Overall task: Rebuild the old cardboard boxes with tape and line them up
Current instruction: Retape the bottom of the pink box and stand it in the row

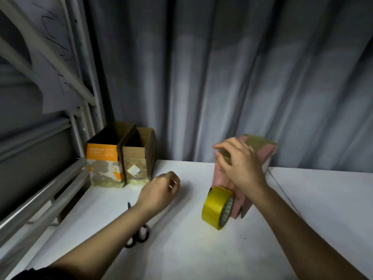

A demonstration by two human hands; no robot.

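A pink cardboard box [264, 156] stands on the white table [181, 249], its top covered with yellowish tape. My right hand [240, 164] rests over the box's near upper edge, fingers spread and bent on the tape. A yellow tape roll [217, 207] stands on edge against the box's near lower corner. My left hand [161, 190] hovers over the table left of the roll, fingers curled, holding nothing that I can see. Two open boxes stand side by side at the back left: an orange-and-white box [104, 164] and a plain brown box [138, 160].
Black-handled scissors [139, 233] lie on the table under my left forearm. A grey curtain [222, 77] hangs behind the table. A grey metal frame [40, 178] runs along the left edge. A thin cord [282, 188] crosses the table at the right.
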